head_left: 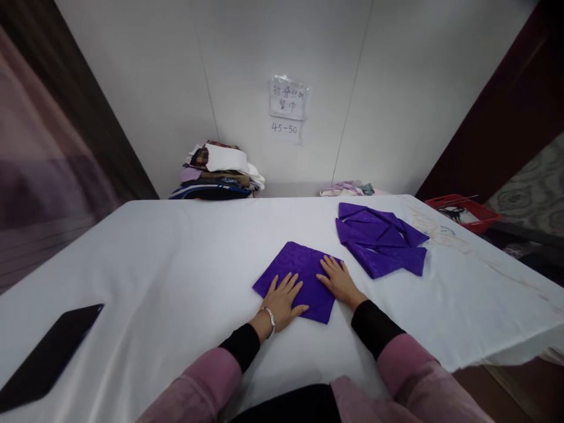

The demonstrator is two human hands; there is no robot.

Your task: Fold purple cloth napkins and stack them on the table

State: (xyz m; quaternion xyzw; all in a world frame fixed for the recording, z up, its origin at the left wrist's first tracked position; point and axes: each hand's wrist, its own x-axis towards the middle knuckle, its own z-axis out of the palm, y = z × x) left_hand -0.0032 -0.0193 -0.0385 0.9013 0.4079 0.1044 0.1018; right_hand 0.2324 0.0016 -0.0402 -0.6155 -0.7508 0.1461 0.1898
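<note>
A purple cloth napkin (304, 261) lies folded flat on the white-covered table in front of me. My left hand (284, 299) rests on its lower left part, fingers spread and palm down. On its right side lies my right hand (338, 281), also flat with the fingers apart. Neither hand grips the fabric. Further right, several folded purple napkins (374, 232) lie loosely overlapping in a heap, apart from my right hand.
A dark flat object (50, 355) lies at the table's left. Behind the far edge are a stack of folded clothes (220, 170) and a pinkish cloth pile (346, 188). A red basket (478, 217) stands beyond the right edge. Handwritten paper signs (287, 106) hang on the wall.
</note>
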